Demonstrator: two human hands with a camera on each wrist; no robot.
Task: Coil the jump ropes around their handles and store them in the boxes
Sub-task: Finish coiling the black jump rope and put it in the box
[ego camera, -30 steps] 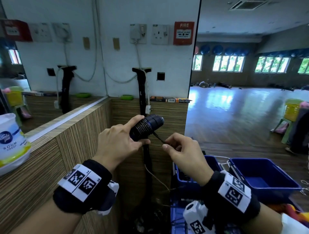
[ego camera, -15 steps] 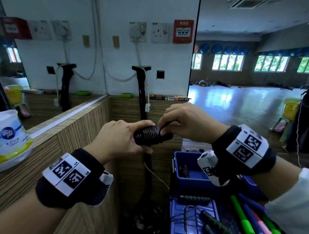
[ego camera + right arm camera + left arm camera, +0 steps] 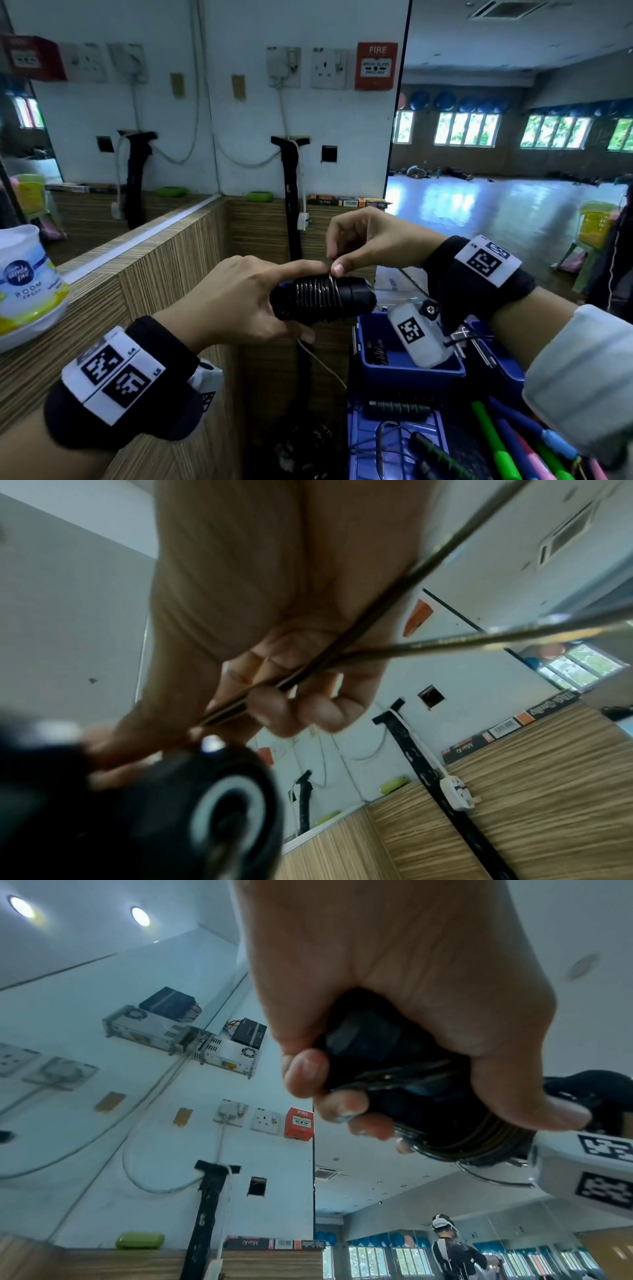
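My left hand (image 3: 246,301) grips the black jump rope handles (image 3: 346,301), held level at chest height, its index finger laid along the top. Thin dark rope (image 3: 317,296) is coiled in tight turns round the handles. My right hand (image 3: 363,240) sits just above the coil and pinches the rope between thumb and fingers. The left wrist view shows the left hand (image 3: 394,1020) curled round the handles (image 3: 369,1053). The right wrist view shows the rope (image 3: 308,669) crossing the fingers (image 3: 274,707), with a handle end (image 3: 222,810) close below. A blue box (image 3: 404,368) below holds a coiled rope (image 3: 376,353).
A striped wooden counter (image 3: 144,274) runs along my left with a room freshener tub (image 3: 27,284) on it. A blue tray (image 3: 394,442) at lower right holds more ropes and coloured handles (image 3: 507,445). A mirror wall (image 3: 513,171) is to the right.
My right hand swung from below the handles up over them, carrying the rope round for another turn, and now pinches it on top of the coil. My left hand kept hold of the handles.
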